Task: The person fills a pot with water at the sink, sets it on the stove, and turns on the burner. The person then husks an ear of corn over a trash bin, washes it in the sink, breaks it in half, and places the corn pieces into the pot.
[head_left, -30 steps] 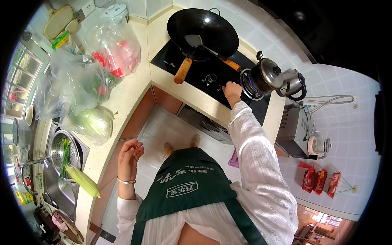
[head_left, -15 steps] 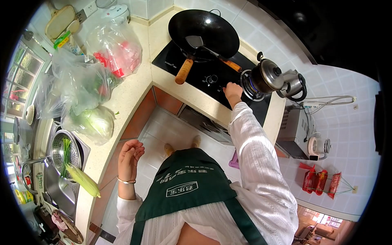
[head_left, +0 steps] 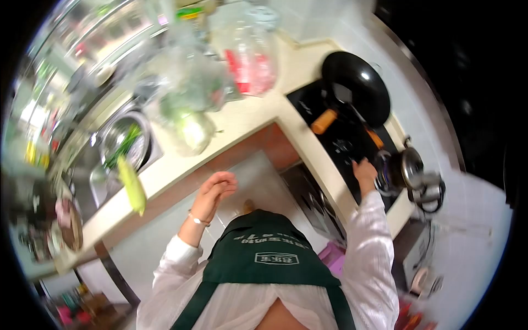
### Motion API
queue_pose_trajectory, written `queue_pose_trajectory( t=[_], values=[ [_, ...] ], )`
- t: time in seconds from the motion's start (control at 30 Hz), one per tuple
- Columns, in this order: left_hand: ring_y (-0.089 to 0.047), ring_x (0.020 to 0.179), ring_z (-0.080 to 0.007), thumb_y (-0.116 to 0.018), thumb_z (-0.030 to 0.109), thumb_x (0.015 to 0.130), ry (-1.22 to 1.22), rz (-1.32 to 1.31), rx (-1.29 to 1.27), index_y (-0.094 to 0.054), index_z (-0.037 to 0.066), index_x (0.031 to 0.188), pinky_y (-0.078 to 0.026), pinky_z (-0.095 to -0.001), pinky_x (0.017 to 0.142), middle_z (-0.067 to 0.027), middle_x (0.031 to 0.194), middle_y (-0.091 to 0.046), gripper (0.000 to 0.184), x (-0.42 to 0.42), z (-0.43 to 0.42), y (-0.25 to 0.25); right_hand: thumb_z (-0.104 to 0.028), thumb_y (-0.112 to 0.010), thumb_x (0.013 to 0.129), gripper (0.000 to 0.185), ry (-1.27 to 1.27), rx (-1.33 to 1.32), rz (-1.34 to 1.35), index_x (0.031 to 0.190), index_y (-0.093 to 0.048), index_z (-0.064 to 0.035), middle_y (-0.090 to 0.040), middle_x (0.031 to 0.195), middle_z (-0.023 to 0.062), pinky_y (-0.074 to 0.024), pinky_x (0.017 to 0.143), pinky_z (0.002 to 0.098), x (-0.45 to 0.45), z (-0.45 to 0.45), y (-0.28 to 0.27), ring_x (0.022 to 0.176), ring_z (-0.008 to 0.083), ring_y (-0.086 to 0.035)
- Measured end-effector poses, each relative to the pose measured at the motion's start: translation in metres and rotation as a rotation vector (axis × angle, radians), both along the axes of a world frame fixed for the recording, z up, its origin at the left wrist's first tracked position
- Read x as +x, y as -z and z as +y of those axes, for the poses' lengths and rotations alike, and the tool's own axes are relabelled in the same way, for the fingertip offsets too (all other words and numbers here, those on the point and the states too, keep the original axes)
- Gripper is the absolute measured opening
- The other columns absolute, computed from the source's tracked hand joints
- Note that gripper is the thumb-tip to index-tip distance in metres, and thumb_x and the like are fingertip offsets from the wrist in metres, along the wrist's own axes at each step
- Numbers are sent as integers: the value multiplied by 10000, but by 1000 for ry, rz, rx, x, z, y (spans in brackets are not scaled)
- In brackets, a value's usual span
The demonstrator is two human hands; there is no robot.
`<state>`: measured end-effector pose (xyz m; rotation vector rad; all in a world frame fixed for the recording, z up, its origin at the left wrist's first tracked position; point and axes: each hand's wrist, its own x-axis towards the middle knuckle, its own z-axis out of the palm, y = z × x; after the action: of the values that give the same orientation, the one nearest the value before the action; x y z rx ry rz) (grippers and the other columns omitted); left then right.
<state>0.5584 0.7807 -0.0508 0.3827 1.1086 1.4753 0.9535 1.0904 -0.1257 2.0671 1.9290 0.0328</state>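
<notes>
My right hand (head_left: 365, 173) is at the front edge of the black gas hob (head_left: 335, 144), closed on a dark control knob beside the right burner. A lidded steel pot (head_left: 406, 167) sits on that burner. On the other burner rests a black wok (head_left: 363, 82) with a wooden handle and a spatula inside. My left hand (head_left: 216, 190) hangs in the air in front of the counter edge, fingers loosely curled and apart, holding nothing. Nearest to it on the counter is a bagged green vegetable (head_left: 192, 132).
Plastic bags with red contents (head_left: 250, 69) lie at the back of the counter (head_left: 247, 118). A colander (head_left: 144, 144) with green stalks stands in the sink at left, a corn cob (head_left: 132, 187) at its edge. A steel kettle (head_left: 432, 192) stands right of the pot.
The whole view has swung towards the left, so the hob and counter appear further right and tilted, with blur. My right hand stays at the knob; my left hand remains raised and empty.
</notes>
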Motion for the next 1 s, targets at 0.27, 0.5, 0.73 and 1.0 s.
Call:
queue_pose_trajectory(
  t=[0.27,0.5,0.73,1.0],
  values=[
    [-574,898,-127,-462,146,895,-241,79,8,-508,48,1095,-457,-247,825,-66,1008,-588,228,22,-69,-2,-436,-572,772,547,-363,59,-106,1172,-481,-76,-543,1120,143,-430,832,445,-19,-17,-4,1065,321,-481],
    [-571,887,-107,-469,198,893,-503,170,-97,-506,95,1093,-459,-236,799,-37,984,-594,228,30,-150,-4,-396,-597,755,510,-761,-41,79,1134,-495,-70,-552,1097,149,-430,835,456,-140,-69,-12,1049,330,-500],
    [-571,888,-113,-464,200,888,-730,156,-170,-506,87,1093,-460,-237,797,-44,1007,-587,238,34,-233,-4,-342,-613,766,531,-1277,-122,421,1181,-467,-45,-582,1041,158,-426,825,447,-329,-201,-40,994,333,-526],
    [-571,892,-126,-464,176,881,-923,130,-171,-491,64,1127,-464,-244,795,-69,1018,-585,271,-11,-358,12,-459,-590,753,748,-1137,-734,866,1280,-344,12,-536,1113,257,-406,894,415,-524,-336,29,1065,380,-507]
  ],
)
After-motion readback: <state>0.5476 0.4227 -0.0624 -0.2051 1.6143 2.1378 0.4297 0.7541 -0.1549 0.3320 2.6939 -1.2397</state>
